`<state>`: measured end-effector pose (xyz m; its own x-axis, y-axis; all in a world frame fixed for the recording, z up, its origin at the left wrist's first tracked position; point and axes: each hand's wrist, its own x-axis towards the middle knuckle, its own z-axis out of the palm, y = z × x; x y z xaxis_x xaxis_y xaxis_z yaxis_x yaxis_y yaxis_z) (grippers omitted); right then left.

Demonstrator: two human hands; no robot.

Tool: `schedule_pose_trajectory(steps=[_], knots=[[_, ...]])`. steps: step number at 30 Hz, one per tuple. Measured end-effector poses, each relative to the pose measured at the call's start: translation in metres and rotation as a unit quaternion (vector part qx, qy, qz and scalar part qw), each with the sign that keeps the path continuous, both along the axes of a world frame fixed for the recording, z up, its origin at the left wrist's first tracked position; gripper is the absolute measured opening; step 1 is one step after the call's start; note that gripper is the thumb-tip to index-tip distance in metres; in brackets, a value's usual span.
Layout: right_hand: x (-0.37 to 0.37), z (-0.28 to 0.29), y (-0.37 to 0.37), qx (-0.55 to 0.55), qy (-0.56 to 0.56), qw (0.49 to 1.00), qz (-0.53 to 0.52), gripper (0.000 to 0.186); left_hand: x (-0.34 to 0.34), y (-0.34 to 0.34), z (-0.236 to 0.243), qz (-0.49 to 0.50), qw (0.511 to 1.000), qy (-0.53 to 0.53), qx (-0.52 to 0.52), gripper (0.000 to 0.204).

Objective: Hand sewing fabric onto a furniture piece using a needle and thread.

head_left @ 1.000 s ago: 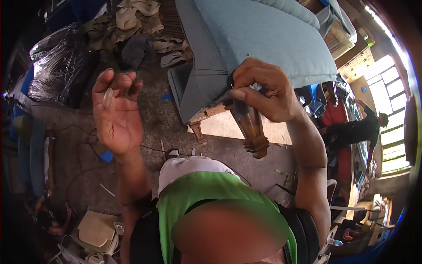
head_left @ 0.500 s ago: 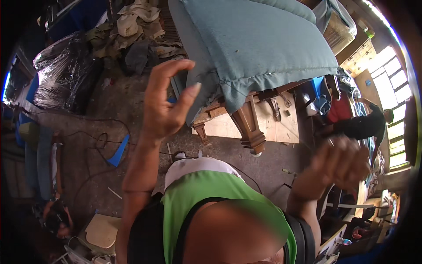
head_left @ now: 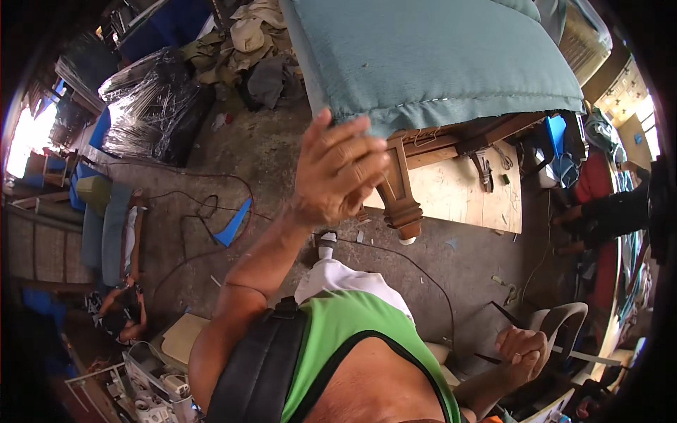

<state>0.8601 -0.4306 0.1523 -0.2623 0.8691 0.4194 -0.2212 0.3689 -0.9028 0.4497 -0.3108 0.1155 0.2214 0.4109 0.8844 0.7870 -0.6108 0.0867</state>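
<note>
A blue-green upholstered piece of furniture (head_left: 437, 56) lies on its side in front of me. A gathered fabric edge and carved wooden legs show on it. My left hand (head_left: 342, 166) is at its near corner, in front of the nearest carved leg (head_left: 405, 204). The fingers are partly bent and apart, with no object visible in them; whether they touch the fabric I cannot tell. Low on the right, away from the furniture, is my right hand (head_left: 520, 345). Its fingers are curled closed, and anything inside them is hidden.
A pale wooden board (head_left: 465, 197) lies under the furniture. A plastic-wrapped bundle (head_left: 151, 106) and a fabric heap (head_left: 261, 49) stand far left. A blue scrap (head_left: 233, 223) and cords cross the floor. One person (head_left: 613, 215) stands at right, another (head_left: 120, 314) at lower left.
My left hand has moved right to the furniture's corner, its fingers turned toward it. My right hand has dropped lower and closed. The view has shifted, and my body has turned.
</note>
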Motion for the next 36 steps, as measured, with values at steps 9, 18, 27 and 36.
schedule_pose_trajectory(steps=[9,18,27,36], knots=[[-0.090,0.061,0.065,0.162,-0.112,0.949,-0.247,0.011,0.015,-0.030,-0.013,-0.160,0.958,-0.238,-0.017,0.020],[-0.242,0.084,0.194,0.286,-0.344,0.894,-0.014,0.011,-0.024,-0.037,-0.016,-0.183,0.905,-0.385,-0.001,0.020],[-0.258,0.070,0.218,0.494,-0.393,0.773,0.066,0.020,-0.044,-0.033,-0.002,-0.212,0.909,-0.359,0.006,0.021],[-0.254,0.072,0.218,0.429,-0.387,0.805,0.134,0.020,-0.047,-0.028,0.002,-0.251,0.886,-0.389,0.015,0.016]])
